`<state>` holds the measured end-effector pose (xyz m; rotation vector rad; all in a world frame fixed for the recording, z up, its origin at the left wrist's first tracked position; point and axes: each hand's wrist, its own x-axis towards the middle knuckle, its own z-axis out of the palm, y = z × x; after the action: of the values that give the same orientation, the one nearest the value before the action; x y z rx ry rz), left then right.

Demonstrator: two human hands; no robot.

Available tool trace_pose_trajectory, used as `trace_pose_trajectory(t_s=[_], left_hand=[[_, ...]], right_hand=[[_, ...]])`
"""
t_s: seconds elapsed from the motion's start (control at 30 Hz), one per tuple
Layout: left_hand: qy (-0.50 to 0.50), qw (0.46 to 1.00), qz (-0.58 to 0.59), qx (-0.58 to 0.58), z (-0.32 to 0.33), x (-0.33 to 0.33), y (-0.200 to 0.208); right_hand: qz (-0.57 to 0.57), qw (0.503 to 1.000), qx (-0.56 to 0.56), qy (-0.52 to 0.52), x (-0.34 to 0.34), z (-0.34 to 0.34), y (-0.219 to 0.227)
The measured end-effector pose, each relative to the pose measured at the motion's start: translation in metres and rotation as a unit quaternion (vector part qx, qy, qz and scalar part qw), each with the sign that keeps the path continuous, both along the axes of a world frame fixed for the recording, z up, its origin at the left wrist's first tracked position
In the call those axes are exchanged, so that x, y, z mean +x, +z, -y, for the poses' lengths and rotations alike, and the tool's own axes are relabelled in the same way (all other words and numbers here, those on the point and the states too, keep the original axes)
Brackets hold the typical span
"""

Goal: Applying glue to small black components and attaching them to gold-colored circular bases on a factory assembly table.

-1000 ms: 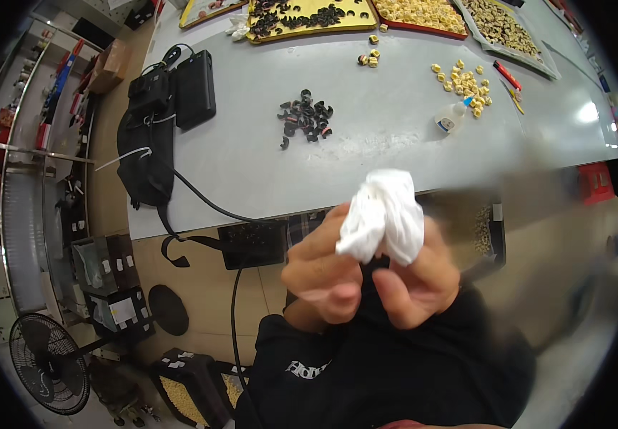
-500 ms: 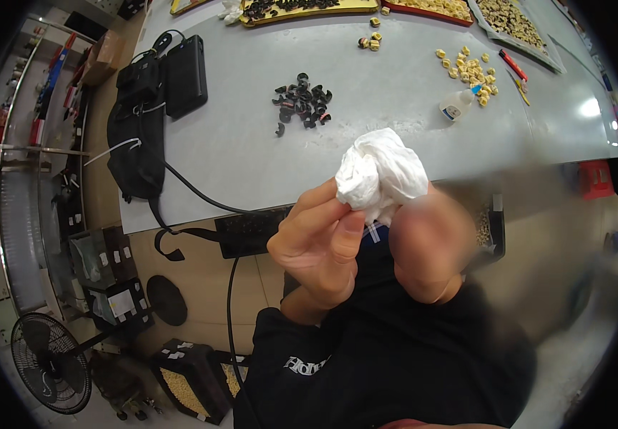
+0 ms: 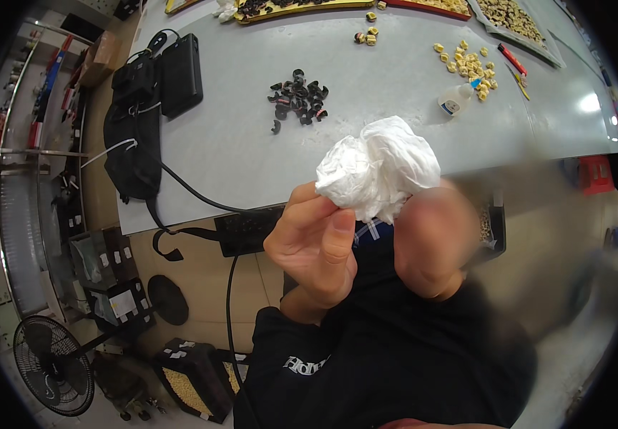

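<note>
Left hand (image 3: 316, 247) is pinching a crumpled white cloth (image 3: 380, 166) by its left side, the blurred right hand (image 3: 434, 247) is holding its right, and both are working before the grey table's near edge (image 3: 202, 213).

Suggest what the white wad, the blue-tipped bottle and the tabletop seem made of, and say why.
White wad: matte, soft tissue or thin cloth, judging by its fine creases. Blue-tipped bottle: probably plastic, as its wall looks cloudy and translucent. Tabletop: smooth, grey and slightly glossy, with a bright glare patch at the right; perhaps metal or laminate.
</note>
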<state>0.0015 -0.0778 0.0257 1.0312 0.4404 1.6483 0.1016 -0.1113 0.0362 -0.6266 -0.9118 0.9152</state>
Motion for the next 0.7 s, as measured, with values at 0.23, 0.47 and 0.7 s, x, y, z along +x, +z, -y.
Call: trace_pose_trajectory(t_s=[0.23, 0.47, 0.7], left_hand=[[0.035, 0.998, 0.046, 0.015, 0.005, 0.007, 0.013], [0.132, 0.877, -0.366, 0.281, -0.019, -0.026, 0.017], [0.106, 0.982, -0.158, -0.015, -0.02, 0.001, 0.027]], right_hand=[[0.222, 0.97, 0.074, -0.067, 0.001, -0.012, 0.015], [0.301, 0.946, 0.081, -0.088, 0.018, -0.021, 0.009], [0.303, 0.953, 0.002, 0.011, 0.027, -0.017, 0.009]])
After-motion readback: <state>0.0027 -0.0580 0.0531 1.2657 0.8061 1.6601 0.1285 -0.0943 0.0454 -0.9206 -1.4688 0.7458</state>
